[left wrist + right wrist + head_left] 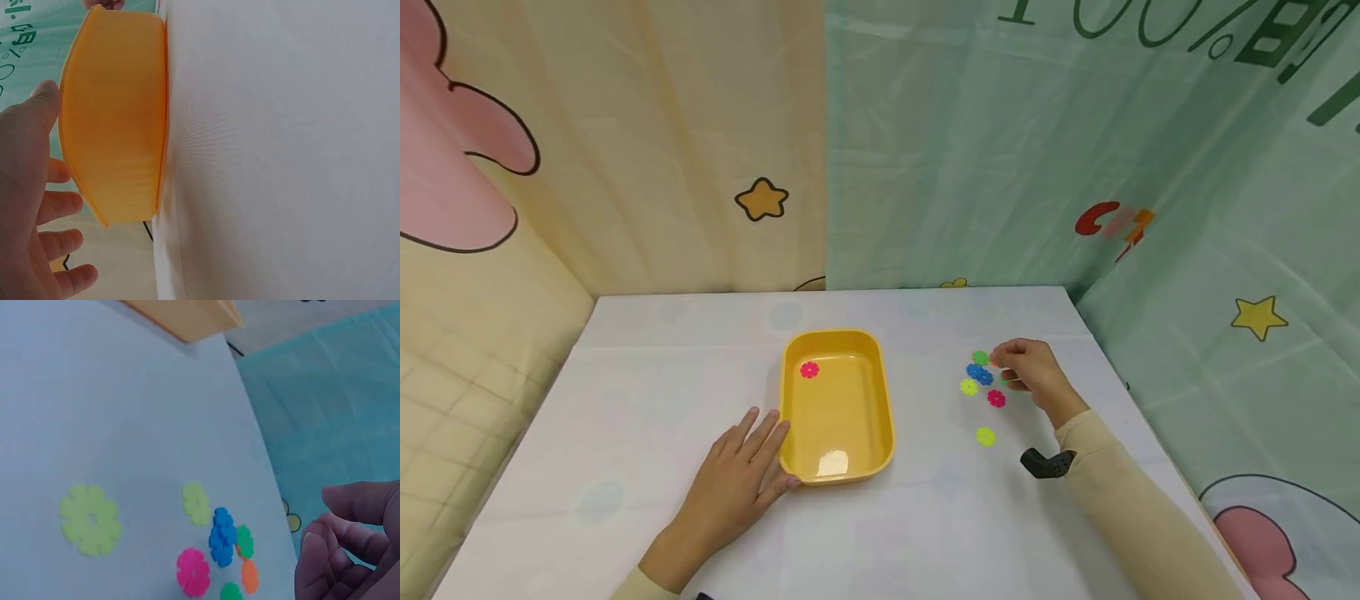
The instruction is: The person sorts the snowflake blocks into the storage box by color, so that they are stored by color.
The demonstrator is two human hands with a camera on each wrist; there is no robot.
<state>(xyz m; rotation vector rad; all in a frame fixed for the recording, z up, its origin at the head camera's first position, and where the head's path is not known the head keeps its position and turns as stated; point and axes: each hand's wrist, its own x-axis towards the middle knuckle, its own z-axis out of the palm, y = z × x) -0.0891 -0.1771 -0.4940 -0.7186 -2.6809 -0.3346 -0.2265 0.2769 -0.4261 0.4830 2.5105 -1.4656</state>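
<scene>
Left hand (733, 487), fingers extended and gripping nothing, touches the near-left rim of the yellow tray (837, 421), while the right hand (1033, 368) — loosely curled, visibly empty — hangs beside the discs (985, 378), far right: apparent step pick-up, requiring a thumb-and-finger pinch.

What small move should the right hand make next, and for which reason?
Probably, the right hand should pinch the flat orange plastic disc: it is close by and no disc shows between its thumb and fingers, while the yellow rectangular plastic tray, touched by the left hand, contains only one pink flower-shaped disc.
</scene>
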